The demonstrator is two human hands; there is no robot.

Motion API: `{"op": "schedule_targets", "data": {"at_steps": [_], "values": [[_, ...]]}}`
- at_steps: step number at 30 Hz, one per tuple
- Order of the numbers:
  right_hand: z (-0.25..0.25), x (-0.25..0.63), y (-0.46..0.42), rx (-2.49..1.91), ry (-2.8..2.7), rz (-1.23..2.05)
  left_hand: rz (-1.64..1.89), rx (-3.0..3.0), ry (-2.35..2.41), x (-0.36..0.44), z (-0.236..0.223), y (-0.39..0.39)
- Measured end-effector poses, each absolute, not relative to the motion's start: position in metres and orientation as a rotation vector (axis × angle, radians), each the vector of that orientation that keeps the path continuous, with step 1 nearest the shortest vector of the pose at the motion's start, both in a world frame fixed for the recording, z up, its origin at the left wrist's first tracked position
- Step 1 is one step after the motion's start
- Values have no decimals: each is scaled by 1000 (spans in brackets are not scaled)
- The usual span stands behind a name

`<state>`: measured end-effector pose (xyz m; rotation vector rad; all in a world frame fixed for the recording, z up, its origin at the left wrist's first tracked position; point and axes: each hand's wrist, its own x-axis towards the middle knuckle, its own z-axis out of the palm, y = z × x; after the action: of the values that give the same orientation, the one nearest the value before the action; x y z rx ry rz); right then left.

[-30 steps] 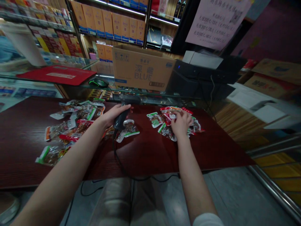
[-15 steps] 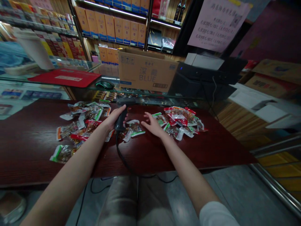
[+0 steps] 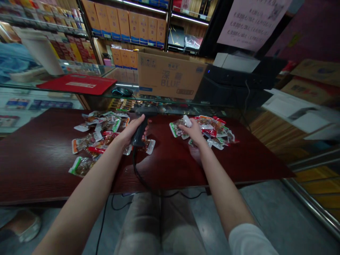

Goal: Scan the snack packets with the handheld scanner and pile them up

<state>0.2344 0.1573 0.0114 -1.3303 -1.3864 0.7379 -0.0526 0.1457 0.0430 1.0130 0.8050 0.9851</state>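
Observation:
My left hand (image 3: 130,130) grips a black handheld barcode scanner (image 3: 140,132) upright, its cord (image 3: 136,170) trailing down across the counter. Beside that hand lies a loose pile of small clear snack packets (image 3: 98,132) with green, red and orange trim, and one packet (image 3: 150,146) sits just right of the scanner. My right hand (image 3: 193,131) is closed on a clear, green-edged snack packet (image 3: 177,127), lifting it at the left side of a second pile of packets (image 3: 216,129). The dark red wooden counter (image 3: 47,159) bears both piles.
A cardboard box (image 3: 170,74) stands beyond a glass display case (image 3: 106,92), which holds a red mat (image 3: 77,84) and a computer mouse (image 3: 122,92). A black printer (image 3: 233,79) sits to the right. Shelves of boxed goods (image 3: 127,24) rise behind.
My right hand has moved from the bare wood onto the right pile and closed on a packet. The left hand still holds the scanner, and the view has shifted slightly.

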Motion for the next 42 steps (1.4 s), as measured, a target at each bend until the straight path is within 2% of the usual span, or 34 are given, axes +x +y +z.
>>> {"op": "schedule_targets", "data": {"at_steps": [7,18,29,34,42], "values": [[-4,278,151,-1083,-915,849,884,1127,773,-19,41,124],[-10,243,144,-931,-1004,1070,831,1168,817,3,41,109],[-19,230,149,-927,-1053,1095,762,1191,805,10,33,105],[-19,228,150,-1069,-1068,980,750,1181,813,11,34,103],[-15,229,146,-936,-1100,1090,760,1200,806,12,40,99]]}}
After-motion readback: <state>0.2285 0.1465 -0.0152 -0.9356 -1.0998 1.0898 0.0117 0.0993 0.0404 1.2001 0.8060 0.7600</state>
